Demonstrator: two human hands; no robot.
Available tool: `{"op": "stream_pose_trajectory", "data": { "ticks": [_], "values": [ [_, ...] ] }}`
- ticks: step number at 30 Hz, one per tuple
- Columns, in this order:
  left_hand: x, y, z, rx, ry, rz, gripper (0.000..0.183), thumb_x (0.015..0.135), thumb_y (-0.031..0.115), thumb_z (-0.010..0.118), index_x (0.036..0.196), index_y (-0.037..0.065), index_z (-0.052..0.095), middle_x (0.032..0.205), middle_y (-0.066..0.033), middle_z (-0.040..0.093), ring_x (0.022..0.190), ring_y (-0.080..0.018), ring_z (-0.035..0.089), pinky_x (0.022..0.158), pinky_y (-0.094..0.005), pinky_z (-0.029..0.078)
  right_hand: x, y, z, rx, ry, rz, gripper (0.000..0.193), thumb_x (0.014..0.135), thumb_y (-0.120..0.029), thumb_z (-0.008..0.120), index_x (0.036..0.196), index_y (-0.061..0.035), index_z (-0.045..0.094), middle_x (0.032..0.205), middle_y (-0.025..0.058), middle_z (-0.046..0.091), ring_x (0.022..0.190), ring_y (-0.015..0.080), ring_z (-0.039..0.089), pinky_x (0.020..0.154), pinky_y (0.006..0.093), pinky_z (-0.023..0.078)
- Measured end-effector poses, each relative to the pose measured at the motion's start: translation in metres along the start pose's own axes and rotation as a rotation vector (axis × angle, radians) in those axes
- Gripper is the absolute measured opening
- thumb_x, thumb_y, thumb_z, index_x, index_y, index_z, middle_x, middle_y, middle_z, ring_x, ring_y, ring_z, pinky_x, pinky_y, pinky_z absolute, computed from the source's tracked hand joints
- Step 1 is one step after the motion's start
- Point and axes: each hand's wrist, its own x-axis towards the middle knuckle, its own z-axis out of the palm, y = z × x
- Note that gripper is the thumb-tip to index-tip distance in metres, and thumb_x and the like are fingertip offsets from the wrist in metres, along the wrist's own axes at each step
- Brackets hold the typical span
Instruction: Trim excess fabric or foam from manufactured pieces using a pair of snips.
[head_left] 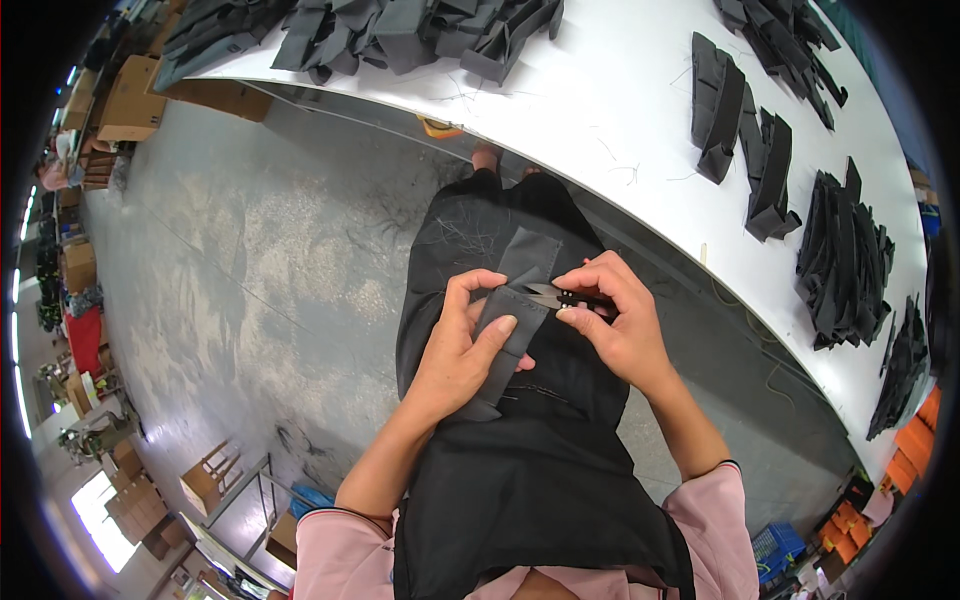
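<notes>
Against mottled floor [270,250], the hands [462,352] [625,322] hold stitched fabric [504,362] (left) and pointed metal snips [566,298] (right).

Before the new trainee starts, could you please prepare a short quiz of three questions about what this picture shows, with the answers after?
1. Which hand holds the small scissors?
A) the left
B) the right
C) neither

2. True or false: the left hand holds a piece of dark cloth with its thumb on top.

3. Fill the gap: piles of dark strips lie on a ____ table.

Key:
1. B, the right hand
2. True
3. white
</notes>
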Motion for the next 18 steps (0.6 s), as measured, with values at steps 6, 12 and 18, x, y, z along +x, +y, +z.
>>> {"op": "stream_pose_trajectory", "data": {
  "ticks": [6,12,18],
  "values": [
    [0.001,0.000,0.002,-0.013,0.029,-0.033,0.038,0.093,0.004,0.048,0.125,0.006,0.027,0.109,-0.0154,0.058,0.071,-0.0170,0.065,0.064,-0.0247,0.053,-0.002,-0.016,0.007,-0.355,0.186,-0.169,0.034,0.064,0.003,0.071,0.096,-0.0044,0.063,0.081,0.0039,0.048,0.066,0.0115,0.047,0.057,0.0227,0.038],
    [0.002,-0.009,0.002,0.191,0.052,0.108,0.039,0.091,0.000,0.047,0.125,0.005,0.028,0.104,-0.0160,0.061,0.078,-0.0185,0.066,0.071,-0.0272,0.051,-0.003,-0.013,0.030,-0.378,0.220,-0.269,0.028,0.060,0.001,0.071,0.085,-0.0073,0.062,0.075,0.0046,0.051,0.058,0.0211,0.056,0.051,0.0301,0.045],
    [-0.004,-0.010,0.004,0.387,0.101,0.208,0.043,0.086,-0.007,0.046,0.125,0.005,0.031,0.099,-0.0193,0.063,0.090,-0.0272,0.065,0.081,-0.0328,0.047,0.002,-0.003,0.043,-0.494,0.314,-0.401,0.024,0.060,-0.001,0.073,0.079,-0.0057,0.059,0.073,0.0044,0.050,0.056,0.0217,0.056,0.049,0.0311,0.044]
  ]
}}
